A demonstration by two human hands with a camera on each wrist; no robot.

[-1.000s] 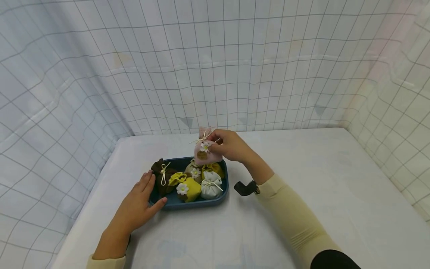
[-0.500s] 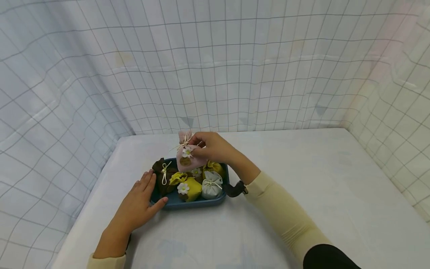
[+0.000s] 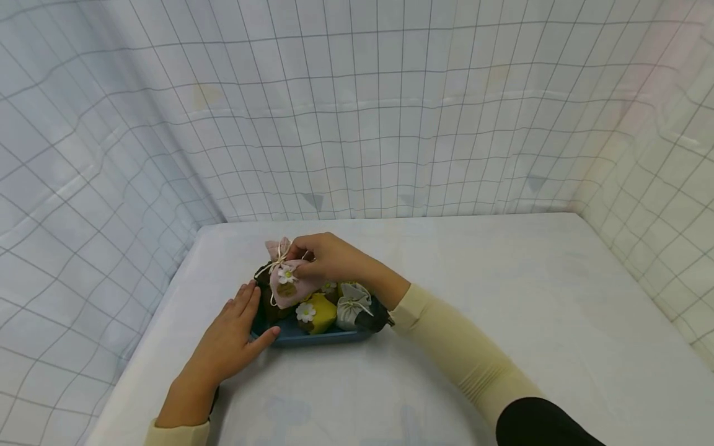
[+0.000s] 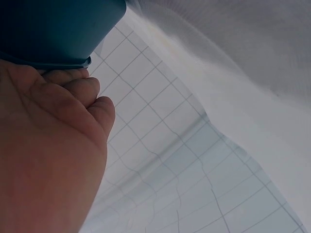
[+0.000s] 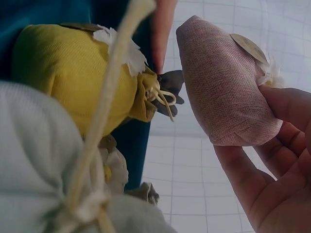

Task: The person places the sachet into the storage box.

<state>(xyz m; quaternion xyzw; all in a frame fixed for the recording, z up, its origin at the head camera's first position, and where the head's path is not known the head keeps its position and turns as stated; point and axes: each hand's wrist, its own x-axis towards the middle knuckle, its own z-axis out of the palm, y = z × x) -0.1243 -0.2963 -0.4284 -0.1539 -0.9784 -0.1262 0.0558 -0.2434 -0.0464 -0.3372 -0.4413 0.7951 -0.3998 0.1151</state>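
My right hand [image 3: 320,260] pinches a pink pouch [image 3: 286,284] with a white flower and cream string, holding it over the left part of a blue tray [image 3: 312,336]. In the right wrist view the pink pouch [image 5: 223,92] sits in my fingers [image 5: 272,160] beside a yellow pouch [image 5: 73,77]. The tray holds a yellow pouch [image 3: 319,311], a light grey pouch [image 3: 350,310] and a dark brown pouch [image 3: 264,305], partly hidden. My left hand [image 3: 234,331] rests flat against the tray's left side; the left wrist view shows its fingers [image 4: 73,97] under the tray's rim [image 4: 53,60].
The tray stands on a white table [image 3: 502,297] inside walls of white gridded cloth [image 3: 362,111]. The table's left edge [image 3: 145,328] runs close to my left hand.
My right hand has carried the pink pouch leftward and down, from above the tray's back right to low over its left part. The left hand has stayed in place.
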